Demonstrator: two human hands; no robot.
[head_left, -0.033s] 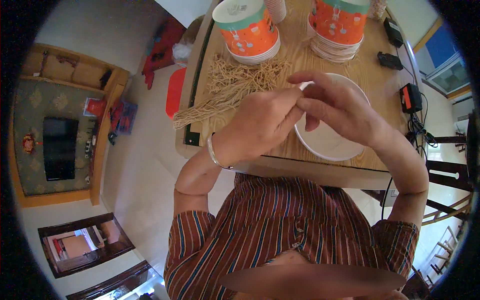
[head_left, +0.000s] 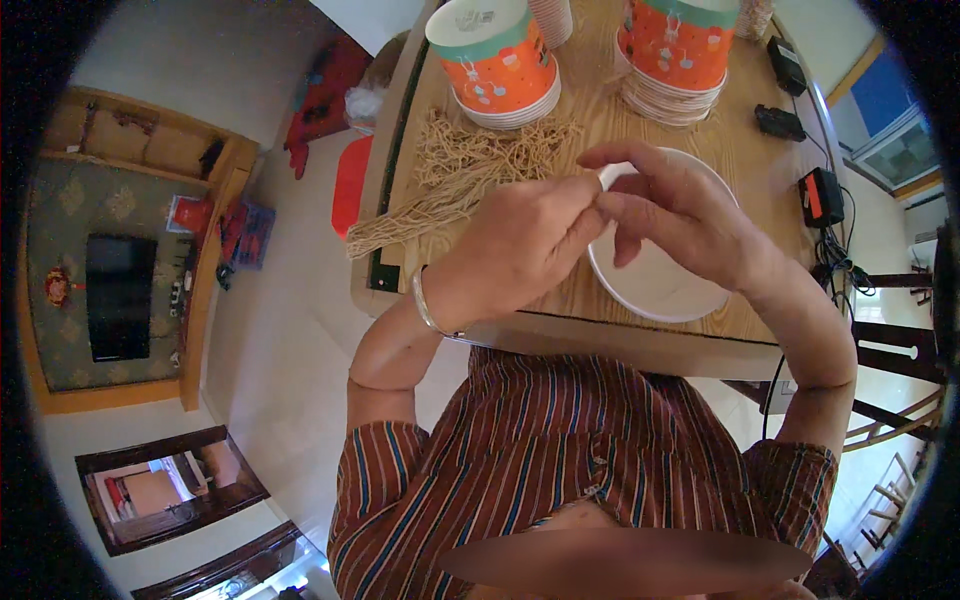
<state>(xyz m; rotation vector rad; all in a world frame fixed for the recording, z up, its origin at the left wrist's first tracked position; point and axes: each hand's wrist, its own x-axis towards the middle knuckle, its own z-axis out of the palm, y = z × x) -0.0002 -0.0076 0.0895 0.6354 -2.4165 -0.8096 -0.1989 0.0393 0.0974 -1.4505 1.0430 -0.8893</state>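
Note:
A white paper bowl [head_left: 655,285] lies on the wooden table [head_left: 735,160], near its front edge. My left hand [head_left: 520,240], with a silver bangle on the wrist, pinches the bowl's rim at its upper left. My right hand [head_left: 680,215] meets it there, thumb and forefinger closed on the same stretch of rim, the other fingers spread over the bowl. Both hands hide much of the bowl's left and upper part. A loose heap of thin tan strands [head_left: 470,165] lies on the table just left of my left hand.
Two stacks of orange paper bowls with teal rims [head_left: 495,60] [head_left: 685,50] stand at the table's far side. Black chargers with cables [head_left: 820,195] lie at the right edge. A red stool [head_left: 350,180] stands left of the table, wooden chairs [head_left: 900,350] to the right.

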